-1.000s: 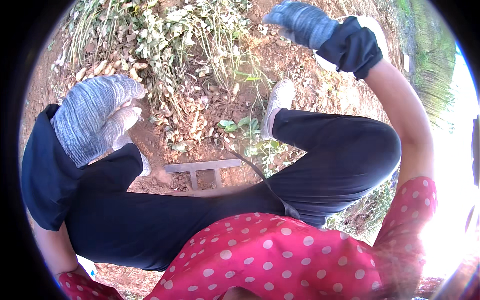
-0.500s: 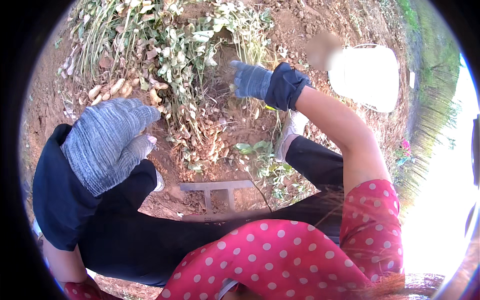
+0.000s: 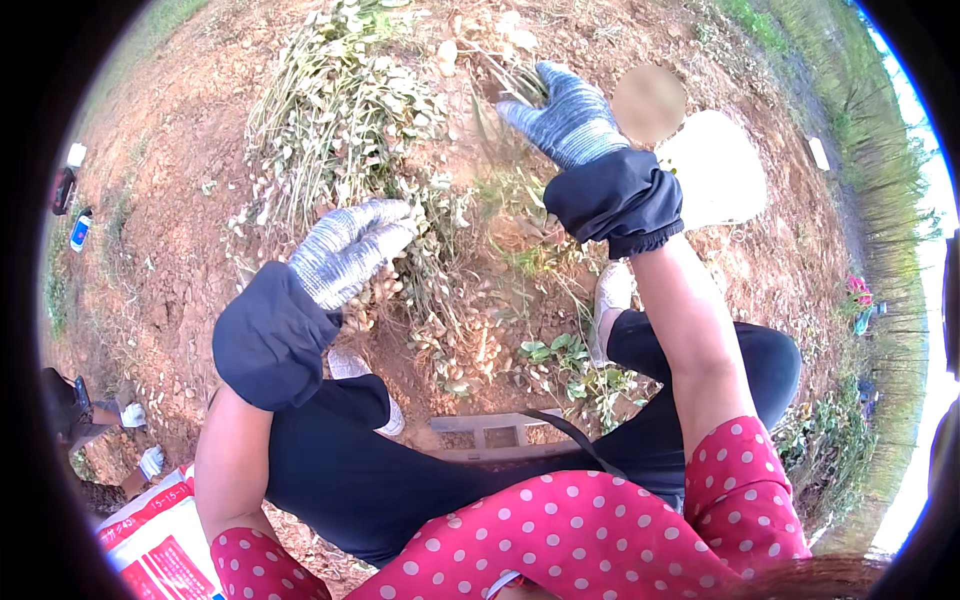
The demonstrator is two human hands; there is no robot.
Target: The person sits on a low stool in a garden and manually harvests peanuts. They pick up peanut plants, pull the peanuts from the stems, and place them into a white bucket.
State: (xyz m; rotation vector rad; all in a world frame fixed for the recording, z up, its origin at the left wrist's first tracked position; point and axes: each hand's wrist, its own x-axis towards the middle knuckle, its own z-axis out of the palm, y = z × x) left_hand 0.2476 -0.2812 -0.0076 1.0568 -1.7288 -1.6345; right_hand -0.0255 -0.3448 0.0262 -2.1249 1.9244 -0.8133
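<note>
My right hand [image 3: 570,115], in a grey knit glove with a dark cuff, is raised at the far middle. Between its thumb and fingers are the stems of a peanut plant [image 3: 522,82], whose far end is smeared by motion. My left hand [image 3: 350,250], gloved the same way, hangs at the near edge of a heap of pulled peanut plants [image 3: 340,120]. Its fingers are stretched and slightly bent, with the thumb alongside, and I see nothing held in them. Pale peanut pods [image 3: 465,340] on their roots lie between my feet.
A low stool-like frame [image 3: 500,432] is beneath my legs. A white container [image 3: 715,170] stands at the far right. Another person's white-gloved hand [image 3: 133,415] shows at the left, above a red and white sack [image 3: 165,545]. A blue bottle [image 3: 82,230] lies farther off.
My right hand has moved farther away and to the right, now with peanut stems in it. My left hand has shifted right in the picture. The view has tilted, bringing the sack and other person into sight.
</note>
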